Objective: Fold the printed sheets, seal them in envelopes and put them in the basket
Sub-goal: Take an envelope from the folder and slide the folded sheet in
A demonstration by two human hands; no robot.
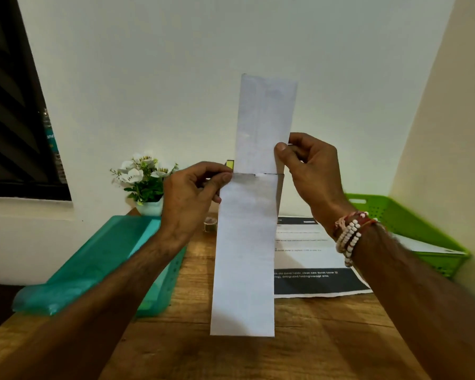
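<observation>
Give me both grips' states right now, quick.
Left grip: closed, pinching the white envelope at its open top edge.
Right grip: closed, pinching the folded sheet that sticks up out of the envelope.

Wooden table [231, 357] fills the bottom of frame. Sitting on it: teal basket [162, 294] lower left, printed sheets [313, 259] centre-right, green basket [412, 215] far right, flower pot [151, 208] at the back.

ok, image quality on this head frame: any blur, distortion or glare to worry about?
Head view: dim warm light, no glare, soft shadows on the table. Wide-angle lens bends the walls near the edges. Green basket at the right edge is smeared; printed sheet text mostly unreadable. Left hand, right hand, folded sheet and envelope are reasonably sharp.
</observation>
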